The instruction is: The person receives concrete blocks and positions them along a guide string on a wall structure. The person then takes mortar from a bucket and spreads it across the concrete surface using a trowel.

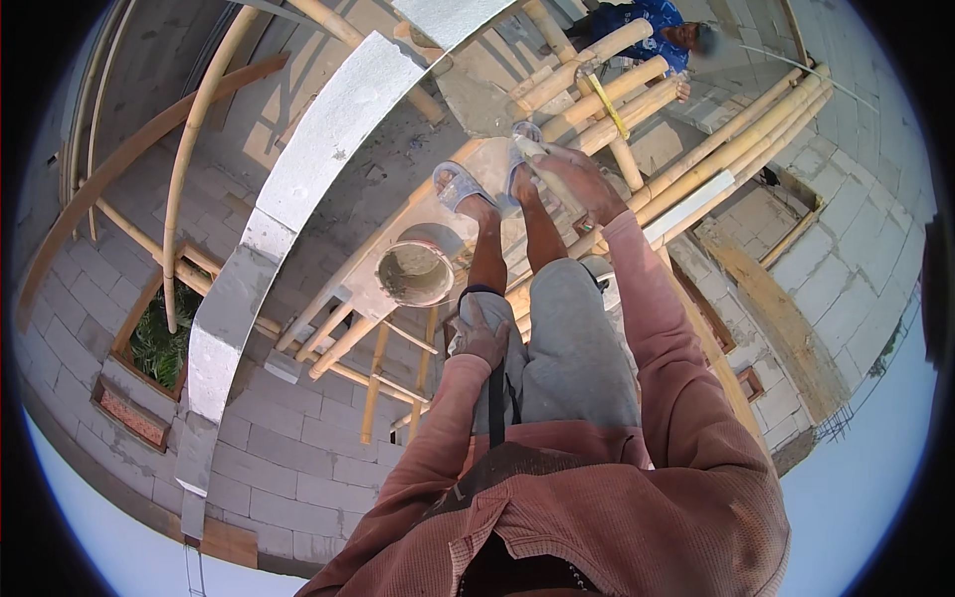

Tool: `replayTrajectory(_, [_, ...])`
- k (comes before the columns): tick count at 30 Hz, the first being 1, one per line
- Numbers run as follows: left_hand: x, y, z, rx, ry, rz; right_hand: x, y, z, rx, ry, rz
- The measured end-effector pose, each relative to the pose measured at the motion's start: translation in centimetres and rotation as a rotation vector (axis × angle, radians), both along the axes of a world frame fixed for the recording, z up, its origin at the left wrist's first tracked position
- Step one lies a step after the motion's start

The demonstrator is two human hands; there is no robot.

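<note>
My left hand (pixel 481 340) lies on my left thigh, over the grey shorts (pixel 577 343), with its fingers spread and nothing in them. Out ahead, above the right foot, my right hand (pixel 579 179) closes around a pale, elongated thing (pixel 542 171) whose kind I cannot make out. A round bucket (pixel 416 275) with grey mortar-like residue inside stands left of my legs, on the plank platform (pixel 398 227) under my feet. On my feet are grey-blue sandals (pixel 464 187).
Pale block walls (pixel 269 428) surround the bamboo scaffolding (pixel 736 149). A white block wall top (pixel 338 124) curves past on the left. Beyond the platform edge the floor (pixel 328 199) lies far below. A person in blue (pixel 652 22) is at the upper right, among bamboo poles.
</note>
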State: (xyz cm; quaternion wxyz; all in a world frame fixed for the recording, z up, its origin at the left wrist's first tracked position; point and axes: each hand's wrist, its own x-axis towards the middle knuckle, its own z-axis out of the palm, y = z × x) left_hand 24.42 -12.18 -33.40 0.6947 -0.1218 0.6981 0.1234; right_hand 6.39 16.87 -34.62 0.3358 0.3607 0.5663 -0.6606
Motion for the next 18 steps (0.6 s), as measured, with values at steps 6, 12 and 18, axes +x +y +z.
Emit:
replayTrajectory(6, [-0.3,0.5,0.1,0.018,0.028,-0.051,4.1,-3.2,-4.5,0.619,0.391,0.346])
replayTrajectory(12, [-0.8,1.1,0.3,0.020,0.035,-0.068,1.1,-10.6,-3.8,0.727,0.469,0.288])
replayTrajectory(18, [-1.5,2.8,0.9,0.000,0.018,-0.073,1.3,-10.3,-2.8,0.728,0.355,0.418])
